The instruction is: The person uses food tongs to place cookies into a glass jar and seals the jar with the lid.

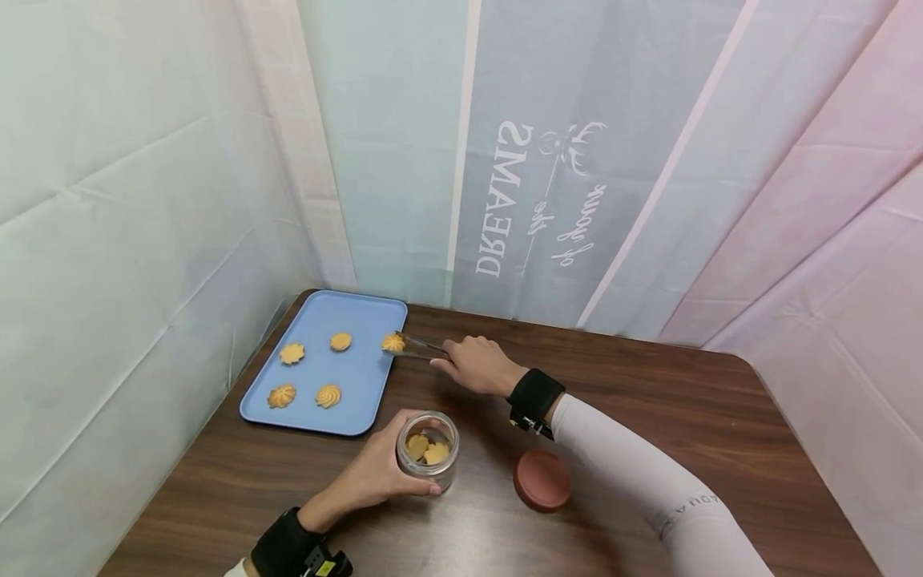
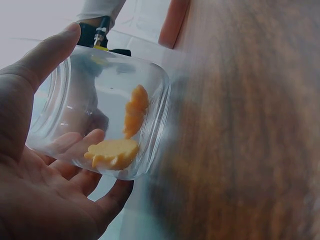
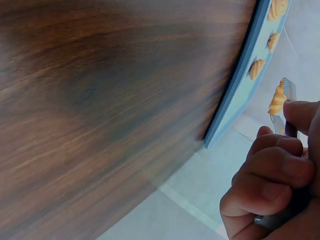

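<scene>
My left hand [image 1: 375, 473] grips a clear glass jar [image 1: 449, 474], its open mouth facing up toward the head camera. A few golden cookies [image 2: 115, 153] lie at the bottom of the jar, which the left wrist view shows through the glass. In my right hand [image 1: 481, 365] is a pair of metal tongs [image 3: 290, 90] with toothed tips. Between those tips sits a ridged piped cookie [image 1: 392, 343], held over the right edge of the blue tray [image 1: 364, 401]. Curled fingers hide most of the tongs' handle in the right wrist view.
Several more cookies [image 1: 328, 396] lie spread out on the tray at the left. A reddish-brown round lid [image 1: 542, 481] rests on the dark wooden table [image 1: 649, 385], right of the jar and near my right forearm. Pale printed curtains [image 1: 404, 144] hang behind and at both sides.
</scene>
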